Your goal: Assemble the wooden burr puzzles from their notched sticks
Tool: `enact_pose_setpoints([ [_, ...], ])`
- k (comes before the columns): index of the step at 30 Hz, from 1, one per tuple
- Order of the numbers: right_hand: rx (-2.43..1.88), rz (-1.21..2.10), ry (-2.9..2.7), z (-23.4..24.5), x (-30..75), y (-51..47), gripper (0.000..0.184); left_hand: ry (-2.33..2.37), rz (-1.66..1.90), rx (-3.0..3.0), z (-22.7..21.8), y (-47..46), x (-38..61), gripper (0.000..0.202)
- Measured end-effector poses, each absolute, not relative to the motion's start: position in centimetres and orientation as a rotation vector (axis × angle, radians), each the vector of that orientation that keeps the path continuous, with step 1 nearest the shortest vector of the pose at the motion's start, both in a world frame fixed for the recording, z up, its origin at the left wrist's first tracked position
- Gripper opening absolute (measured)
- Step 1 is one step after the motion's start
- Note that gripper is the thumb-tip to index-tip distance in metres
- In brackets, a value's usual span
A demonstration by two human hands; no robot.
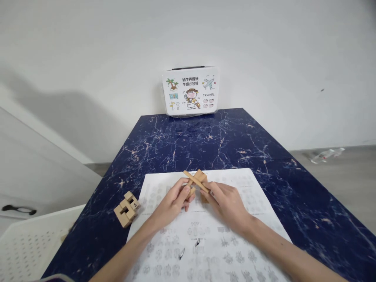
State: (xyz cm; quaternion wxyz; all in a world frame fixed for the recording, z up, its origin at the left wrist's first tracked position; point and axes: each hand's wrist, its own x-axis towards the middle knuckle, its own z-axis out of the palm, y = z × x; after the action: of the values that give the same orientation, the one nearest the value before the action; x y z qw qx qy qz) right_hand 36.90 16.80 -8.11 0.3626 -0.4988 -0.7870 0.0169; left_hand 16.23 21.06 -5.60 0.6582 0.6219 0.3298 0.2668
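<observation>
Both hands meet over a large printed sheet (pixel 202 219) on the table. My left hand (pixel 176 197) is closed on a small wooden puzzle piece (pixel 192 192), mostly covered by the fingers. Between finger and thumb, my right hand (pixel 227 199) pinches a thin wooden stick (pixel 195 180) that slants up to the left and crosses in front of the left hand's piece. Just behind the stick stands a wooden block (pixel 201 175), partly hidden by the right fingers. Left of the sheet's edge sits a notched wooden block assembly (pixel 127 210) with dark markings, touched by neither hand.
A white cartoon-printed case (pixel 192 92) leans against the wall at the far end of the dark blue marbled table (pixel 188 145). A white perforated basket (pixel 29 243) stands beside the table at lower left. Something clear plastic (pixel 326 156) lies on the floor at right.
</observation>
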Motion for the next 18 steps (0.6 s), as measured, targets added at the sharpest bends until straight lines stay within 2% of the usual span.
enact_pose_setpoints([
  [5,-1.316,0.006,-1.993,-8.0,37.1,16.9,0.020,0.730,0.615,1.344,-5.4,20.9,16.7,0.030],
  [18,-1.319,0.034,-1.965,-7.7,37.1,16.7,0.020,0.766,0.595,1.421,-5.1,20.1,17.4,0.035],
])
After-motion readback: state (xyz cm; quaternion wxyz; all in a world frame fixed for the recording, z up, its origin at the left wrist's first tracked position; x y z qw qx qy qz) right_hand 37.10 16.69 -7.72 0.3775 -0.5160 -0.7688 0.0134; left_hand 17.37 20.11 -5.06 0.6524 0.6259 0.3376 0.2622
